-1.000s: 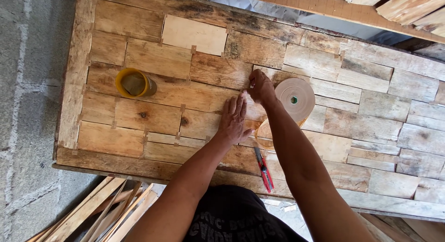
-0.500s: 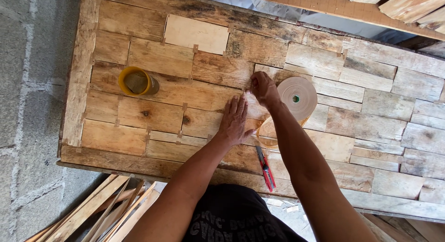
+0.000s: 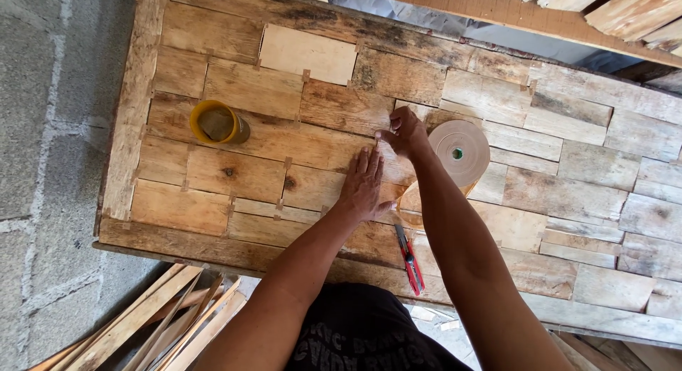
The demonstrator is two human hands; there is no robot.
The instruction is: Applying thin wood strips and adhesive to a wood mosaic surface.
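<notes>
Left hand [image 3: 364, 186] lies flat, fingers spread, on the patchwork wooden panel [image 3: 568, 193] near its middle; right hand [image 3: 406, 133] pinches brown paper tape there. Round brown tape roll [image 3: 460, 152] just beside, red utility knife [image 3: 410, 259] at the near edge, yellow cup [image 3: 217, 122] towards the left.

A patchwork panel [image 3: 234, 175] of rough, matt, weathered wood lay beneath a smooth brown paper tape roll [image 3: 460, 152]. The utility knife [image 3: 410, 259] showed glossy red plastic.
</notes>
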